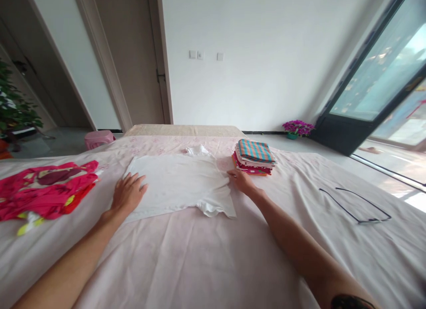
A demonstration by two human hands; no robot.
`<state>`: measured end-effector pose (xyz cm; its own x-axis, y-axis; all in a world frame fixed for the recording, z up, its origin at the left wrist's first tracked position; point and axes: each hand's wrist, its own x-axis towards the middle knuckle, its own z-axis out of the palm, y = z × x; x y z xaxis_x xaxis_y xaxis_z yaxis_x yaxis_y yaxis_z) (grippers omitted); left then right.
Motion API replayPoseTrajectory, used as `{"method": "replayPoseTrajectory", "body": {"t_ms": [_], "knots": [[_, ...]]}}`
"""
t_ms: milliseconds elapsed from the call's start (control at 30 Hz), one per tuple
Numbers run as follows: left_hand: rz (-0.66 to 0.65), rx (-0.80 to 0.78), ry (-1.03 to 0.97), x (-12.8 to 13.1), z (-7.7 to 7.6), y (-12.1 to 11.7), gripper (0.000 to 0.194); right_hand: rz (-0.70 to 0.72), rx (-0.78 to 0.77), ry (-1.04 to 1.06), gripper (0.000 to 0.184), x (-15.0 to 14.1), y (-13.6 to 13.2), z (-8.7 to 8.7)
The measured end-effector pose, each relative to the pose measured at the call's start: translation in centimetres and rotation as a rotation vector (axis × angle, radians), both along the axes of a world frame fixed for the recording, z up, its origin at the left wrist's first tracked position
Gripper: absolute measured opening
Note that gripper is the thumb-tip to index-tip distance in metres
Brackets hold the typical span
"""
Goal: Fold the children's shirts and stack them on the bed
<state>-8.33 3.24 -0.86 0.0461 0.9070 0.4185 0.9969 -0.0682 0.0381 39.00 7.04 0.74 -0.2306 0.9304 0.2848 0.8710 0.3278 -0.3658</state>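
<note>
A white T-shirt lies spread out sideways on the bed cover, its hem to the left and its neck end to the right. One sleeve is bunched at the far side, the other rumpled at the near side. My left hand rests flat on the hem end, fingers stretched out. At the neck end, my right hand has its fingers closed on the shirt's edge. Just beyond that hand stands a stack of folded cloths, with a blue and orange checked one on top.
Crumpled red and pink clothes lie at the left. Black-framed glasses rest on the pale sheet at the right. Beyond the bed are a pink stool, purple flowers and a glass door.
</note>
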Motion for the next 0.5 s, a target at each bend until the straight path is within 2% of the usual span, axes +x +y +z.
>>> {"method": "replayPoseTrajectory", "body": {"t_ms": [100, 200, 267, 333, 400, 500], "knots": [[-0.297, 0.086, -0.103, 3.1, 1.3, -1.7, 0.035, -0.058, 0.022, 0.143, 0.046, 1.0, -1.1, -0.7], [-0.632, 0.040, -0.180, 8.8, 2.9, -4.8, 0.029, 0.014, 0.079, 0.185, 0.050, 1.1, -1.7, -1.4], [-0.775, -0.003, -0.175, 13.2, 3.9, -7.0, 0.036, 0.071, 0.138, 0.162, 0.047, 0.9, -1.8, -1.6], [-0.860, -0.026, -0.113, 17.4, 4.6, -8.7, 0.048, 0.118, 0.179, 0.155, 0.042, 0.6, -1.8, -1.7], [-0.876, -0.019, -0.012, 20.9, 5.0, -9.6, 0.050, 0.144, 0.197, 0.156, 0.036, 0.3, -1.9, -1.7], [-0.823, -0.024, 0.142, 24.6, 5.1, -9.4, 0.019, 0.147, 0.199, 0.124, 0.029, 0.1, -1.9, -1.6]]}}
